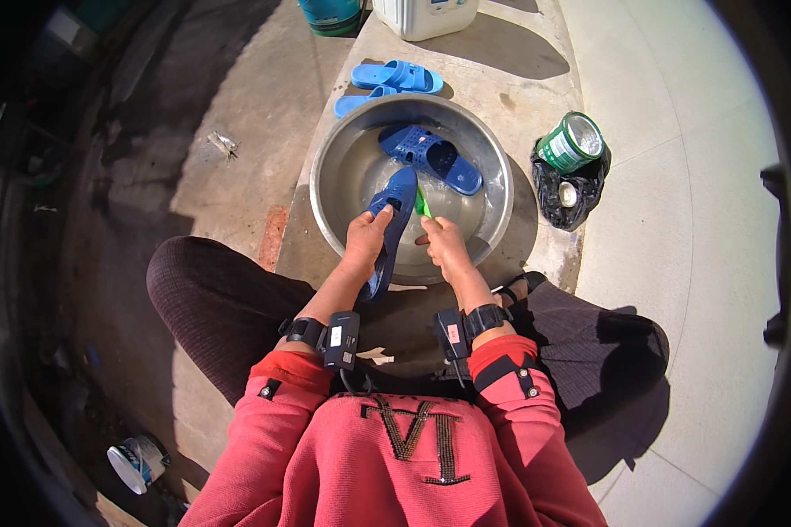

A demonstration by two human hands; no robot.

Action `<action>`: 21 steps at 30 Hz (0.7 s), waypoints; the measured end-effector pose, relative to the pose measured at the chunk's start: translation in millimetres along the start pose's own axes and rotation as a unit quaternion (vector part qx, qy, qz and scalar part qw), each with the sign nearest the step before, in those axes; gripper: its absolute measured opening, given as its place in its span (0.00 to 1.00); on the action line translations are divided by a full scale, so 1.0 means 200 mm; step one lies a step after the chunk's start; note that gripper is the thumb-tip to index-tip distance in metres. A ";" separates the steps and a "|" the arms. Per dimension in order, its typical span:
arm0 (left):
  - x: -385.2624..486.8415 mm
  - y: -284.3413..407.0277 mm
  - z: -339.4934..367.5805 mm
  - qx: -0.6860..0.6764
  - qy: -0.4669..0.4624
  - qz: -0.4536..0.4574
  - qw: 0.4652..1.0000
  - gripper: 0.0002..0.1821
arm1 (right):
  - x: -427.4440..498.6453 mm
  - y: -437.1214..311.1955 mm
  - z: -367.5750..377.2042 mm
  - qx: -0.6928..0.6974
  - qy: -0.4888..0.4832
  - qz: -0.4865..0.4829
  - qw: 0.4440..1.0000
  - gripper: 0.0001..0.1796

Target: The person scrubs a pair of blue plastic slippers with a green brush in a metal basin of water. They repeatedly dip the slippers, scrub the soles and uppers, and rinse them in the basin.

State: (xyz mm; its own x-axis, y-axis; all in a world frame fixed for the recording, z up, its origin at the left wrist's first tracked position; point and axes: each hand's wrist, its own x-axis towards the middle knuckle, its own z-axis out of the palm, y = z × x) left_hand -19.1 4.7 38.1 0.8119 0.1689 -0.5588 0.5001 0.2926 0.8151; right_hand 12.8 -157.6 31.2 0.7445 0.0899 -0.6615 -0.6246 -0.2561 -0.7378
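My left hand (367, 238) grips a dark blue plastic slipper (402, 197), tilted over the near left part of a round metal basin (499, 217). In my right hand (444, 242) is a bright green brush (423, 203); its head is partly hidden against the slipper's right side. A second dark blue slipper (435, 157) with small holes in its strap lies in the basin, towards the far right, in what looks like shallow water. Beyond the rim, a pair of lighter blue slippers (402, 74) rests on the concrete, the nearer one partly hidden by the basin.
A green tin (561, 150) and a small white cup-like item (567, 194) sit on a black plastic bag (554, 212) at the right. Farther off stand a white jerrycan (422, 18) and a teal bucket (331, 14). A white-lidded tub (132, 466) lies at lower left.
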 end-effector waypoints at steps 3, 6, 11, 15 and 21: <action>0.03 -0.04 -0.05 -0.075 0.008 -0.038 0.996 0.16 | 0.04 0.06 -0.04 -0.408 0.195 -0.098 0.887 0.21; 0.05 -0.07 -0.08 -0.149 -0.003 -0.062 0.987 0.18 | 0.07 0.11 -0.04 -0.462 0.138 -0.071 0.873 0.21; 0.12 -0.10 -0.11 -0.177 0.060 -0.105 0.977 0.18 | 0.06 0.09 -0.04 -0.417 0.072 -0.063 0.904 0.20; 0.18 -0.15 -0.12 -0.147 0.090 -0.098 0.980 0.18 | -0.06 -0.01 -0.07 -0.149 0.022 -0.109 0.983 0.24; 0.21 -0.20 -0.06 -0.231 0.101 -0.082 0.964 0.20 | -0.31 -0.07 -0.07 -0.249 -0.055 -0.224 0.941 0.25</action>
State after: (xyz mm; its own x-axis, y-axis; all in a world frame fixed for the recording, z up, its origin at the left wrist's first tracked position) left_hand -8.3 10.9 -19.5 0.6347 0.2507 -0.7310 0.3915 0.7112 0.5839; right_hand -22.1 -172.4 83.9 0.8611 0.3882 -0.3284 -0.0449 -0.5853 -0.8096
